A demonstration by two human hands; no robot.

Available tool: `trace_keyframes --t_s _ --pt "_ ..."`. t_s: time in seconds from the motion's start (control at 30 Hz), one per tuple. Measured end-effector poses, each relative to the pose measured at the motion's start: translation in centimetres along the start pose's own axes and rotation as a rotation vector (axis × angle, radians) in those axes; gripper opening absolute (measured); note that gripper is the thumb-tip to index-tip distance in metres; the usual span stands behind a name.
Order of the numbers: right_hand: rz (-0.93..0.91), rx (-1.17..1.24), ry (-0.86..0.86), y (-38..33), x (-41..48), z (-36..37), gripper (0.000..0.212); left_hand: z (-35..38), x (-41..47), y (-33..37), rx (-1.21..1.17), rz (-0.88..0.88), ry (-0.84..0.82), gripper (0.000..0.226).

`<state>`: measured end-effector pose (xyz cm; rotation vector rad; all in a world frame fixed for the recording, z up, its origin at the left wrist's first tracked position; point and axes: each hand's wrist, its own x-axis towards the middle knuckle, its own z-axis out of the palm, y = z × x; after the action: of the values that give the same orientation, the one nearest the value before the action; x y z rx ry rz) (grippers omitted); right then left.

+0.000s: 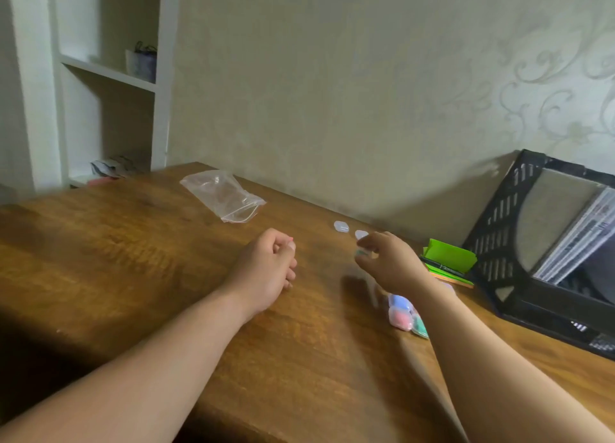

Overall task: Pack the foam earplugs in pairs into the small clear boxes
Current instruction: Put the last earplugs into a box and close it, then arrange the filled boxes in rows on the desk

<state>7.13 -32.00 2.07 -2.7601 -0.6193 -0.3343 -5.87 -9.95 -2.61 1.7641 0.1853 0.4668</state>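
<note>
Your left hand [269, 266]: it rests on the table [133, 243] with the fingers curled tight into the palm. A trace of pink shows at the fingertips, but you cannot tell whether it is an earplug or only a nail; the inside of the fist is hidden.

Your right hand [389, 263]: raised just above the table, thumb and fingertips pinched together on a teal piece [360, 252]. It is too small and blurred to tell whether it is a bare earplug or one already in a box.

Empty boxes: one clear box [341, 226] lies on the wood beyond your right hand. A second clear box [361, 234] lies just beside it, its near edge covered by your fingertips.

Filled boxes [401, 313]: a small cluster by your right forearm, showing blue, pink and green inside. The arm covers part of the cluster, so the count is unclear.

Zip bag [223, 195]: clear plastic, lying flat at the far left of the table, well apart from both hands. Its contents cannot be made out.

Right edge: a green notepad [449, 254] lies beside a black crate [499, 216] leaning on the wall. The crate is cut off by the frame.

Focus: the whole view is soft, and small details blur.
</note>
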Motion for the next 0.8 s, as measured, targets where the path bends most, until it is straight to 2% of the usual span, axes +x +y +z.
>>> trace_keyframes --t_s 0.33,0.63,0.8 --pt "0.078 -0.179 -0.064 2.5 0.5 0.7 0.037 -0.2 -0.5 0.5 0.039 0.019 -0.005 0.02" --pt "0.141 -0.083 -0.029 3.5 0.8 0.8 0.047 -0.4 -0.5 0.7 0.053 0.024 -0.021 0.018" --pt "0.146 -0.082 -0.025 4.4 2.7 1.1 0.043 -0.8 -0.7 0.3 0.254 0.358 0.216 0.019"
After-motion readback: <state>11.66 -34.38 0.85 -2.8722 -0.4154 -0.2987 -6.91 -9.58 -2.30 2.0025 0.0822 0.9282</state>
